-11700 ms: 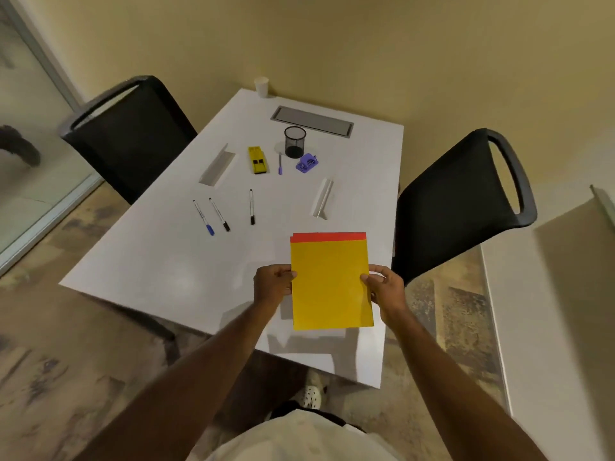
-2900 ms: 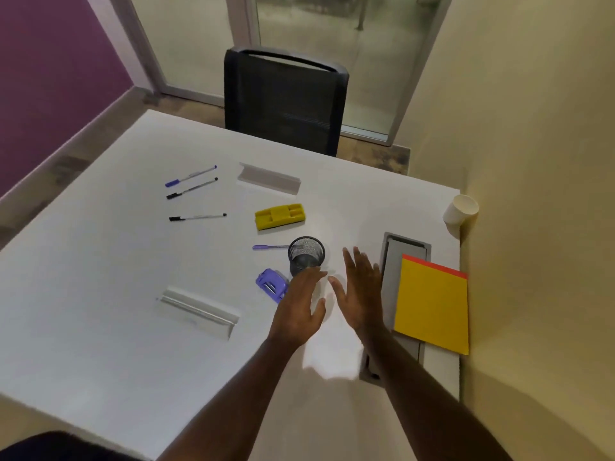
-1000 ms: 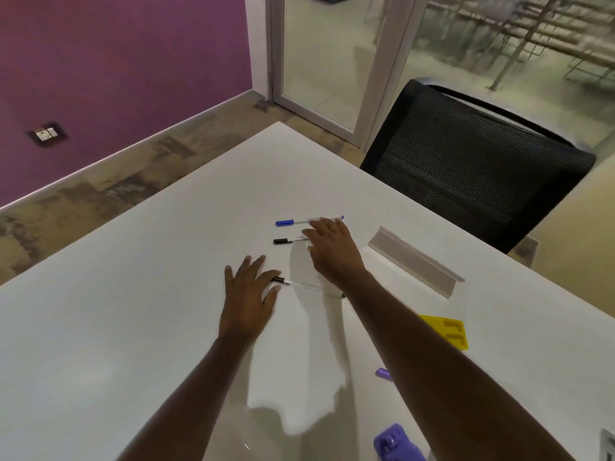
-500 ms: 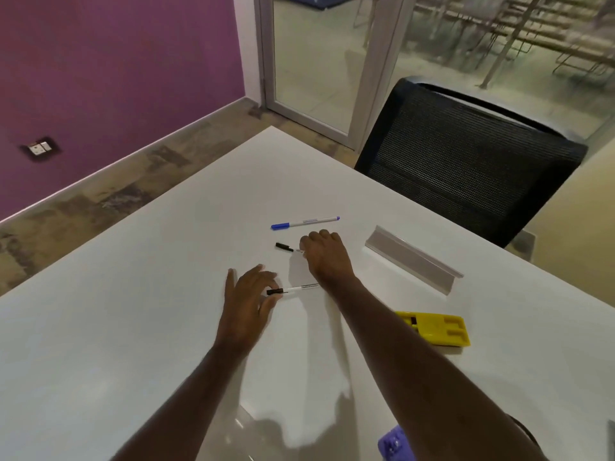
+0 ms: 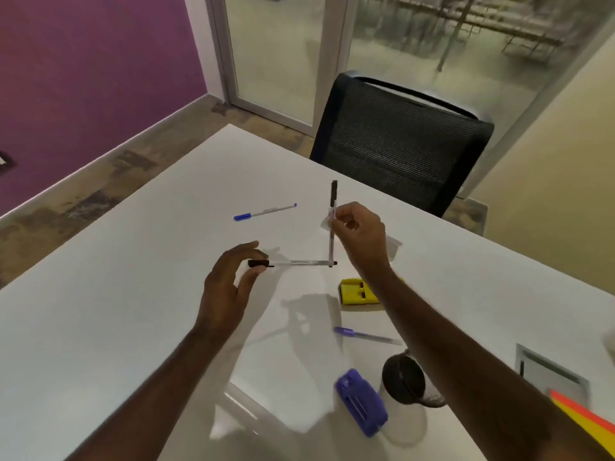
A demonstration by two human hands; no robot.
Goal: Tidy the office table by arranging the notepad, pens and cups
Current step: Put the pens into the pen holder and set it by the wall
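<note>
My left hand [image 5: 229,287] pinches the black cap end of a black-capped pen [image 5: 299,262], held level above the white table [image 5: 100,327]. My right hand [image 5: 361,237] grips a second black-capped pen [image 5: 333,197] upright, cap up; its lower tip meets the end of the first pen. A blue-capped pen [image 5: 264,211] lies on the table beyond my hands. A purple pen [image 5: 364,335] lies near my right forearm. The black mesh pen cup [image 5: 404,380] stands at lower right. The corner of the yellow notepad [image 5: 589,424] with a red edge shows at the far right.
A yellow stapler-like object [image 5: 357,291] and a purple one [image 5: 362,405] lie on the table. A clear angled strip [image 5: 239,407] lies at the near edge, another [image 5: 391,242] behind my right hand. A black mesh chair [image 5: 399,144] stands at the far side. A grey cable hatch [image 5: 549,374] sits right.
Both hands have lifted a black-capped pen each off the table. The right hand's pen has turned upright; the left hand's pen is held level. The blue pen has stayed put.
</note>
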